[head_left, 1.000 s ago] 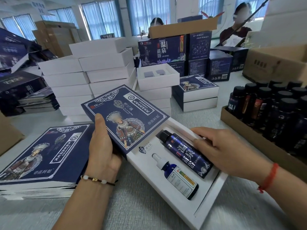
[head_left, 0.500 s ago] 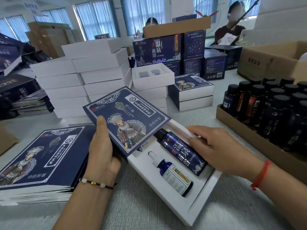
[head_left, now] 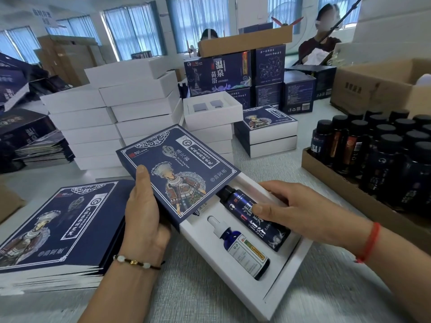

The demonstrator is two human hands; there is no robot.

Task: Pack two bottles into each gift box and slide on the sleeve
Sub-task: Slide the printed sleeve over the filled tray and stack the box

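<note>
Packing room, more workshop than office. My table (head_left: 210, 297) is crowded with stock: white boxes (head_left: 112, 127) stacked high, flat sleeves (head_left: 56, 229) in a pile, a cardboard tray of bottles (head_left: 382, 159). Navy cartons (head_left: 251, 75) and brown cartons (head_left: 377, 87) stand behind. Two other workers (head_left: 319, 40) sit beyond. Blue curtains (head_left: 133, 31) hang over big windows.

Beyond the bench (head_left: 210, 297) I see two seated people (head_left: 319, 40) and blue-curtained windows (head_left: 193, 22). Brown cartons (head_left: 67, 59) stack at far left, and I spot an open cardboard box (head_left: 377, 87) far right.
</note>
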